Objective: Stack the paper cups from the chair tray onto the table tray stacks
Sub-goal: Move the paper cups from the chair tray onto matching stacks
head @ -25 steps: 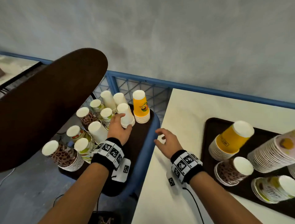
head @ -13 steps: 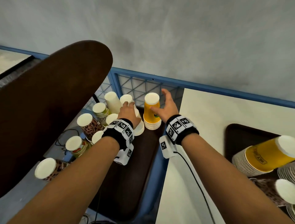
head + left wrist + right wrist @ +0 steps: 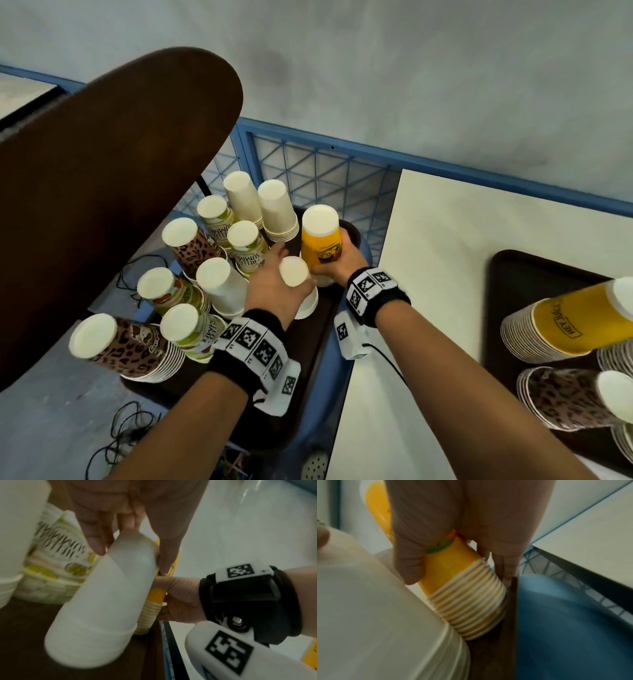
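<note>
L hand [image 3: 274,284] grips white stack [image 3: 301,291]; R hand [image 3: 346,260] grips yellow stack [image 3: 320,240]

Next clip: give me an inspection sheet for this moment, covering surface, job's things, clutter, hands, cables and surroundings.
Surface: dark brown chair tray on a blue chair seat; cream table to its right carries a second dark brown table tray.
Job's things: upside-down paper cup stacks on the chair tray, white, leopard-print and lemon-print; yellow-orange cup stack at its far right corner; yellow and leopard stacks on the table tray.
Clutter: nothing seen.
Hands: left hand grips a plain white cup stack, tilted; right hand grips the yellow-orange stack.
Cables: black cable from the right wrist unit; loose black wires on the floor.
Surroundings: brown chair back, blue mesh railing, grey wall.
</note>
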The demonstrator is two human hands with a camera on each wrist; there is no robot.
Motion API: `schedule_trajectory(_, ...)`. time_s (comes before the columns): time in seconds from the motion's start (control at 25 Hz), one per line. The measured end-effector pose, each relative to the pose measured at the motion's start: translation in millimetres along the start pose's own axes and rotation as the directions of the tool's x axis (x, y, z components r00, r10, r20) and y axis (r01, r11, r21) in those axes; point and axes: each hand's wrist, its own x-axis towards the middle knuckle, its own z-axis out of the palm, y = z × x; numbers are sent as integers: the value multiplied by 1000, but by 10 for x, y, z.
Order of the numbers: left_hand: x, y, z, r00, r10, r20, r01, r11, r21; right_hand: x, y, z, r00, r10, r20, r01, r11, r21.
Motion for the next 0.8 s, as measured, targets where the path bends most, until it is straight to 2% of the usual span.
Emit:
schedule_trajectory(0.08,-65,-136,116,993,-99,-71,85,980,-179,-30,78,76,1000,-29,-12,29,1000,-5)
schedule_trajectory(0.2,-115,-409,289,971,-227,-69,194,927,-320,-90,43,106,996,-90,20,91,994,-68)
schedule_trajectory(0.4,-197,-536,346,958,-279,-69,238,905,-354,-251,10,134,987,-159,15,159,987,-32)
schedule_trajectory(0.48,-208,-528,321,964,-256,-77,209,901,-380,-346,-9,121,989,-149,-16,149,989,11)
schedule_trajectory(0.56,-234,-475,287,983,-176,-59,137,902,-409,-480,-9,48,983,-161,-88,166,984,58)
schedule_trajectory(0.68,-342,-212,265,999,-31,40,46,882,-469,-797,13,-223,949,-195,-247,225,970,97)
schedule_trajectory(0.8,-524,172,303,987,89,135,-1,837,-548,-1193,-3,-644,911,-210,-356,272,953,134)
